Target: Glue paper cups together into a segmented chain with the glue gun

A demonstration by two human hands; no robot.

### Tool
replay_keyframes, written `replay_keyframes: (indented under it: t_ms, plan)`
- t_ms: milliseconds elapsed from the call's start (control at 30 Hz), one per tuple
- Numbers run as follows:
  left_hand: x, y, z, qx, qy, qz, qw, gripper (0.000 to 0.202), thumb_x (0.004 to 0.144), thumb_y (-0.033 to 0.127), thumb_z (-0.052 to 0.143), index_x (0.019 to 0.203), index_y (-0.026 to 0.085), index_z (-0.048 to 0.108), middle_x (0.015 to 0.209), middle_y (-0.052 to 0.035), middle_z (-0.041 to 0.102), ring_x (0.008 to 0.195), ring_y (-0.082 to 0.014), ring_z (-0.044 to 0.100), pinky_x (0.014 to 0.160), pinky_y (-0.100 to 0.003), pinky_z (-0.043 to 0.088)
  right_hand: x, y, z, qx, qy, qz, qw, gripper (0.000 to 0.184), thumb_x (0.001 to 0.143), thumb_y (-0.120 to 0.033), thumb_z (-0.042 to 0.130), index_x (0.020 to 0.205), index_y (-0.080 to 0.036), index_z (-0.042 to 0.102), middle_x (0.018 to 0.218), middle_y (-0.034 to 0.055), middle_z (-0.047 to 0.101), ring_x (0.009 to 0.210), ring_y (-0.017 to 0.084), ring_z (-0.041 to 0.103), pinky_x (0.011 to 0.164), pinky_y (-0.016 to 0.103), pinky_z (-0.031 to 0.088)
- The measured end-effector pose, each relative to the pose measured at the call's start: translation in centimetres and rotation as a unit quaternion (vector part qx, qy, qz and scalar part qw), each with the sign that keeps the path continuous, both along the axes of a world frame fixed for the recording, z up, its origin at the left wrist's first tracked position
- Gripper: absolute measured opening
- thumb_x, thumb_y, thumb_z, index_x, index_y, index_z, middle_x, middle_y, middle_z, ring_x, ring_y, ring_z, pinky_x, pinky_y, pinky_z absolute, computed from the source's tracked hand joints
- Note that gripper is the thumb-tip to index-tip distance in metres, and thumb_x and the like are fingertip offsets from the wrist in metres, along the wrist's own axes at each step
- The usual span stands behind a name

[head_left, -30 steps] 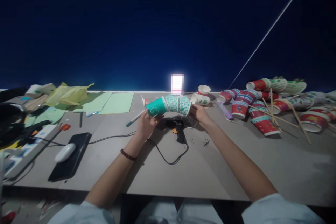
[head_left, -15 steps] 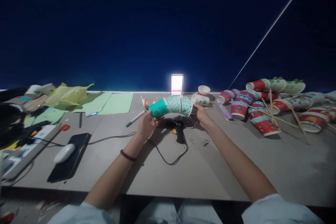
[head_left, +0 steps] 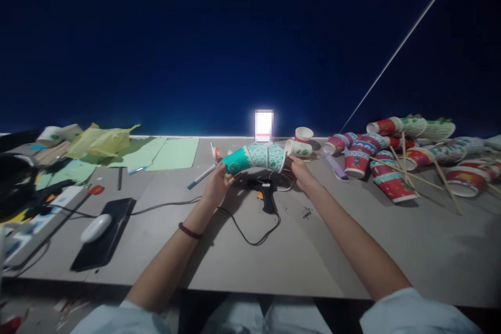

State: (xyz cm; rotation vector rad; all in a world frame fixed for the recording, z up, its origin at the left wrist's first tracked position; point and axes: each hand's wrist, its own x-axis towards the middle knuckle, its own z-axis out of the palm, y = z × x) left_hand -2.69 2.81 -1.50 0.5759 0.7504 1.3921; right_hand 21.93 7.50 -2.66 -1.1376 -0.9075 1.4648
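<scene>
A curved chain of joined paper cups [head_left: 256,157] is held up over the middle of the table, its left end solid teal and the rest patterned in green and white. My left hand [head_left: 218,183] grips the teal end from below. At the opposite end, my right hand [head_left: 299,169] has its fingers closed on the rim; some fingertips are hidden. Beneath the cups lies a black hot glue gun [head_left: 268,198] with its cord. A white marker with a teal end [head_left: 201,177] shows beside my left hand; whether it is touched I cannot tell.
Several decorated cup chains [head_left: 393,180] and wooden sticks crowd the right side. Behind stand loose cups [head_left: 303,135] and a bright screen [head_left: 264,125]. To the left are green paper [head_left: 174,154], a yellow bag [head_left: 99,142], a phone [head_left: 104,235] under a white case, and a power strip [head_left: 47,224].
The cup chain has shifted very slightly left, and both hands with it. Both hands keep their hold; the things on the table have not moved.
</scene>
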Motion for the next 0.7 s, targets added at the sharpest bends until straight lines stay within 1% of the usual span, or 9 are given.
replay_keyframes:
  t_ms: [100,167,233,300,400,567,700]
  plan:
    - [-0.1,0.1,-0.1,0.006,-0.001,0.003,1.000,0.035,0.073,0.030,0.068,0.105,0.020,0.059,0.101,-0.0031,0.070,0.089,-0.0204,0.067,0.085,-0.037,0.053,0.1,0.0,0.3,-0.002,0.029,0.002,1.000,0.022,0.071,-0.039,0.069,0.082,-0.021,0.063,0.070,-0.0017,0.067,0.061,0.013,0.062,0.055,0.024,0.054]
    - [-0.1,0.2,-0.1,0.012,0.001,0.009,1.000,0.039,0.072,0.030,0.069,0.107,0.021,0.057,0.102,-0.0029,0.069,0.090,-0.0197,0.067,0.084,-0.036,0.053,0.2,0.0,0.5,-0.003,0.059,0.021,0.998,0.027,0.075,-0.047,0.064,0.086,-0.022,0.062,0.075,-0.0004,0.066,0.063,0.014,0.062,0.055,0.026,0.055]
    - [-0.1,0.2,-0.1,0.014,0.002,0.014,1.000,0.040,0.071,0.029,0.070,0.108,0.021,0.056,0.102,-0.0027,0.069,0.090,-0.0193,0.067,0.083,-0.035,0.054,0.2,-0.1,0.6,0.002,0.080,0.050,0.996,0.032,0.076,-0.051,0.063,0.091,-0.022,0.062,0.079,0.0004,0.066,0.065,0.015,0.063,0.056,0.028,0.056]
    - [-0.1,0.1,-0.1,0.014,0.004,0.013,1.000,0.039,0.070,0.028,0.070,0.107,0.021,0.057,0.103,-0.0029,0.069,0.091,-0.0191,0.067,0.082,-0.034,0.054,0.2,-0.3,0.7,0.010,0.077,0.064,0.995,0.036,0.074,-0.050,0.067,0.097,-0.024,0.060,0.083,-0.0002,0.066,0.068,0.016,0.063,0.057,0.029,0.057]
    - [0.0,0.1,-0.1,0.016,0.013,0.012,1.000,0.036,0.071,0.027,0.068,0.105,0.020,0.058,0.106,-0.0039,0.068,0.091,-0.0185,0.066,0.082,-0.033,0.054,0.2,-0.5,0.7,0.015,0.050,0.068,0.996,0.040,0.069,-0.043,0.073,0.102,-0.026,0.058,0.086,-0.0013,0.065,0.071,0.016,0.062,0.056,0.028,0.056]
    - [-0.3,0.5,-0.6,0.024,0.022,0.021,0.999,0.039,0.071,0.025,0.067,0.108,0.021,0.055,0.104,-0.0033,0.069,0.089,-0.0176,0.067,0.083,-0.034,0.055,0.3,-1.1,1.3,0.046,0.032,0.104,0.993,0.035,0.069,-0.037,0.073,0.100,-0.027,0.059,0.095,-0.0013,0.066,0.078,0.015,0.063,0.062,0.027,0.057]
    - [-0.5,0.7,-1.2,0.041,0.042,0.025,0.998,0.041,0.072,0.026,0.067,0.111,0.023,0.054,0.109,-0.0048,0.067,0.095,-0.0211,0.067,0.090,-0.038,0.052,1.0,-1.1,2.2,0.080,0.022,0.114,0.990,0.035,0.069,-0.036,0.074,0.100,-0.027,0.059,0.099,-0.0015,0.066,0.081,0.015,0.064,0.068,0.027,0.057]
